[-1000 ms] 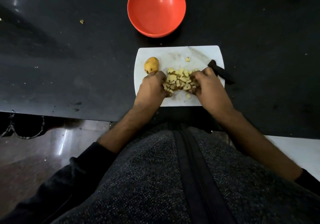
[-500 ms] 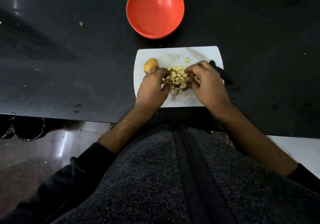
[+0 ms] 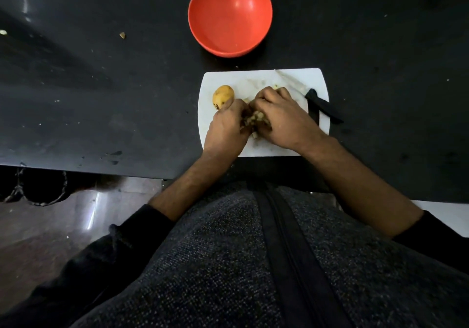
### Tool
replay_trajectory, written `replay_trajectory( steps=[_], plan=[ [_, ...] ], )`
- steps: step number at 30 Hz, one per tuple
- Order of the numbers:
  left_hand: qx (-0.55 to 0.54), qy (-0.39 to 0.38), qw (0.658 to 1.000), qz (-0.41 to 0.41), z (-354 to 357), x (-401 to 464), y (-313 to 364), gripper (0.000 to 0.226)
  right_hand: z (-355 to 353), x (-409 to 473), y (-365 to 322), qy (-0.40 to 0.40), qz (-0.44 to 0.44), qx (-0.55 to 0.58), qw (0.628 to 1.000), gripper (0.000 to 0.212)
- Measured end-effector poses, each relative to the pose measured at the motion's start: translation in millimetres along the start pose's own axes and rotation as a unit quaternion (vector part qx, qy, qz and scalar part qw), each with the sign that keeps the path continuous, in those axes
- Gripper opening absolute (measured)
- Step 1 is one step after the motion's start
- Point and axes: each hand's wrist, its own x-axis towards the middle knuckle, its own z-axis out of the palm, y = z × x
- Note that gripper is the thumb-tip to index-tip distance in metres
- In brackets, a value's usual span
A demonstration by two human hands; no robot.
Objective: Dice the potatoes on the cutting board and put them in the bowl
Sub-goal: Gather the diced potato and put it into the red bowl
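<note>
On the white cutting board (image 3: 264,76), my left hand (image 3: 225,130) and my right hand (image 3: 284,117) are cupped together around a pile of diced potato (image 3: 255,119), most of it hidden between the palms. A whole yellow potato (image 3: 222,97) lies on the board's left side, touching my left thumb. The empty red bowl (image 3: 229,14) stands on the black counter just beyond the board. A knife (image 3: 321,104) with a black handle rests across the board's right edge, blade pointing to the far side.
The black counter (image 3: 101,86) carries small potato scraps at the far left (image 3: 122,35). Its near edge runs just below the board, with floor visible beyond at the lower left. My grey sweater fills the bottom of the view.
Both hands have closed in from either side of the spread dice, gathering them into a tight heap now enclosed between the palms.
</note>
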Motion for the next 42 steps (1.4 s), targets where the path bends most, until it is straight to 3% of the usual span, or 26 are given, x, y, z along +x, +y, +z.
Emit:
replay_trajectory(
  steps=[5,8,13,19,26,32,39,42],
  plan=[
    [-0.02,0.003,1.0,-0.016,-1.2,-2.5,0.5,0.03,0.0,5.4,-0.3,-0.018,0.01,0.039,0.999,0.029],
    [-0.011,0.009,1.0,-0.016,-2.2,-4.9,1.6,0.027,0.0,4.1,2.8,0.012,0.031,0.113,0.993,0.022],
    [0.008,0.026,1.0,-0.012,-5.8,-6.5,1.0,0.038,-4.7,-1.7,0.1,0.069,0.09,0.18,0.977,0.04],
    [0.005,0.048,0.999,-0.003,-6.9,-5.9,5.1,0.024,-8.5,-3.8,-2.5,0.065,0.113,0.216,0.968,0.059],
    [-0.005,0.041,0.999,0.03,-7.6,-7.3,6.4,0.043,-8.8,-6.0,-0.4,0.09,0.118,0.24,0.959,0.06],
    [-0.048,0.059,0.997,0.011,-6.3,-7.8,6.8,0.028,-5.9,-9.0,5.4,0.098,0.138,0.169,0.971,0.05],
    [-0.024,0.062,0.997,0.036,-6.5,-3.0,10.0,0.022,-12.7,-16.2,-1.0,0.107,0.16,0.309,0.931,0.054],
    [-0.047,0.084,0.993,0.069,-11.4,-3.3,18.9,0.008,-19.0,-21.8,-8.1,0.107,0.159,0.439,0.878,0.049]
  ],
)
